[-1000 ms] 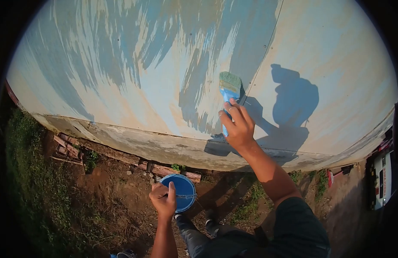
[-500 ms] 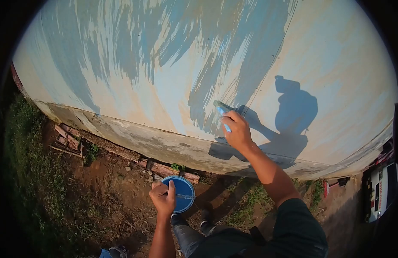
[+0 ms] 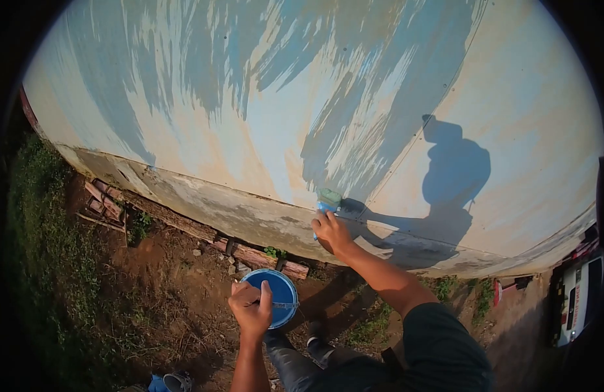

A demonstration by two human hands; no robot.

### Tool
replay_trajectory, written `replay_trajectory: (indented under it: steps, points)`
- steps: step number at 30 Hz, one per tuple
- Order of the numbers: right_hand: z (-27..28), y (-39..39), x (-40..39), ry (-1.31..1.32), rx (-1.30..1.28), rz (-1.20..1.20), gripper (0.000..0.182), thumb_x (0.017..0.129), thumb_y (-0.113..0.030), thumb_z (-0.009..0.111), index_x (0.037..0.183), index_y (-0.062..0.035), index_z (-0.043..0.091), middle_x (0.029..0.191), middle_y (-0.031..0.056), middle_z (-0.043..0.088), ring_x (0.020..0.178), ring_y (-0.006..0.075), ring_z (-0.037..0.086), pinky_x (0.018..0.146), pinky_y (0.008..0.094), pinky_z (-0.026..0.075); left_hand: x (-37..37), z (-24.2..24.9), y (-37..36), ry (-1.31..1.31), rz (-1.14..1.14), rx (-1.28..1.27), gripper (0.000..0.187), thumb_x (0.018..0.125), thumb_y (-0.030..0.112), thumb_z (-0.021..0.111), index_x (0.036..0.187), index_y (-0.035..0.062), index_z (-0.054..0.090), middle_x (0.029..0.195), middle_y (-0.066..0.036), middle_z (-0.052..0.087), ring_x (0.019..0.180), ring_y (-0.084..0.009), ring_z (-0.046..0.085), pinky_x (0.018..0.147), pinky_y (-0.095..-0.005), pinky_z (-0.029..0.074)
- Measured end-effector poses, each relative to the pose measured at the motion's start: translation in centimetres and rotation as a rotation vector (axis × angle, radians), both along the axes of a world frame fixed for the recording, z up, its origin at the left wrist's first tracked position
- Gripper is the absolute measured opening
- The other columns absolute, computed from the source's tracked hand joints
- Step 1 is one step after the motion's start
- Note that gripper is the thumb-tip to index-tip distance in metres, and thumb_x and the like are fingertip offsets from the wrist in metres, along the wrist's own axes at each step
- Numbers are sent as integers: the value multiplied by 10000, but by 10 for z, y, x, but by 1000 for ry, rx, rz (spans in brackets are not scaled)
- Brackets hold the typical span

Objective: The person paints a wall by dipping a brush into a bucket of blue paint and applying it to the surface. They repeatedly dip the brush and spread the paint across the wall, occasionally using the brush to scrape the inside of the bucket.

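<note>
Since the earlier frame, the right hand [image 3: 331, 232] has moved down along the wall [image 3: 543, 130], and the paintbrush [image 3: 327, 201] is now at the lower end of the streaked strokes. This hand is closed around the blue handle of the brush, with the fingers bent over it. The flat, wide bristles, covered with pale green, are just above the fingers and appear to touch the wall. Above the right hand, the wall surface is smooth, of pale cream and light blue, and the grey-blue strokes [image 3: 374, 78] on it are long, with ragged and feathery edges. To the right of this hand, a soft dark shadow [image 3: 455, 173] lies over the panel, near a thin straight seam. Below the hand, the base strip [image 3: 250, 219] is rough and stained. The left hand [image 3: 252, 310] is clenched on the thin handle of the bucket [image 3: 270, 282], with the thumb pointing up. The bucket is round, of blue colour, and hangs just beside this hand; the handle crosses its open top. Beyond the left hand, rough reddish logs [image 3: 255, 255] lie along the base. Around them is brown, crumbly soil [image 3: 184, 287], with dry stems and green leafy plants [image 3: 47, 228] farther to the left.
</note>
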State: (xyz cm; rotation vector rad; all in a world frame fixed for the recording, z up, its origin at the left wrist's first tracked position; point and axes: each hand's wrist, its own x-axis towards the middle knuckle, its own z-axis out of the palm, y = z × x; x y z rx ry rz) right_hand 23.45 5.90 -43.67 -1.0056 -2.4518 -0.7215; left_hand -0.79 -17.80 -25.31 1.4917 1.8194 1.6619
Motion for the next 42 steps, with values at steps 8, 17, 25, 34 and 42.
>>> replay_trajectory:
  steps: [8, 17, 25, 34, 42]
  points:
    - [151, 5, -15, 211, -660, -102, 396, 842, -1, 748, 1232, -45, 693, 1392, 180, 632, 1178, 354, 664, 913, 481, 604, 0, 3, -8, -4, 7, 9, 396, 889, 49, 737, 542, 29, 548, 504, -66, 452, 513, -214, 397, 631, -387, 312]
    - [296, -26, -19, 446, 177, -7, 462, 714, 108, 792, 1159, 4, 721, 1403, 249, 600, 1312, 401, 604, 969, 468, 608, -7, 9, -7, -59, 6, 32, 403, 892, 45, 735, 540, 27, 537, 507, -71, 460, 514, -214, 385, 623, -391, 318]
    - [127, -14, -39, 147, -690, -193, 297, 826, -14, 765, 1120, -4, 723, 1380, 205, 637, 1222, 391, 652, 964, 478, 597, -20, 5, 6, -38, 42, -18, 404, 885, 73, 746, 545, 7, 537, 499, -83, 430, 496, -224, 369, 621, -401, 321]
    - [322, -10, -33, 531, -210, 106, 326, 794, 44, 765, 1112, -28, 745, 1318, 172, 673, 1171, 345, 679, 922, 446, 597, -57, 22, 32, -50, 31, -16, 436, 910, 92, 733, 562, -39, 504, 499, -134, 384, 502, -270, 331, 602, -421, 315]
    - [223, 5, -90, 293, 179, 23, 209, 826, 13, 761, 1028, -27, 723, 1286, 235, 656, 1234, 362, 657, 838, 393, 657, -95, 42, 53, 33, -49, -98, 463, 914, 97, 737, 560, -43, 473, 505, -155, 382, 506, -293, 310, 592, -439, 300]
